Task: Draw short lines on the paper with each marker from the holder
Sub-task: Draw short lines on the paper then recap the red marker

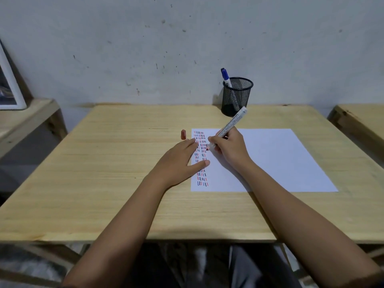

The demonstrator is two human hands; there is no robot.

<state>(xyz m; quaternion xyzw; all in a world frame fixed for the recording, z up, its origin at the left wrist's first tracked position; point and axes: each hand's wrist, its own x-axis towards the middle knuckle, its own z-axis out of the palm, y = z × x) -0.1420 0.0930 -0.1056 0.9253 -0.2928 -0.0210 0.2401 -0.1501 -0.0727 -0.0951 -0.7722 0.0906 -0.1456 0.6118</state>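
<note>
A white sheet of paper point(270, 159) lies on the wooden table point(124, 163), with rows of short red, blue and black lines along its left edge. My right hand point(228, 148) grips a white marker with a red tip point(230, 123), the tip touching the paper beside the lines. My left hand point(180, 159) lies flat with fingers spread, pressing the paper's left edge. The marker's red cap point(183, 134) stands on the table just left of the paper. A black mesh holder point(236, 96) at the back holds a blue-capped marker point(226, 77).
A grey wall rises right behind the table. A second wooden table point(361, 119) stands at the right, and a wooden shelf with a white framed picture point(10, 84) at the left. My knees show below the table's front edge.
</note>
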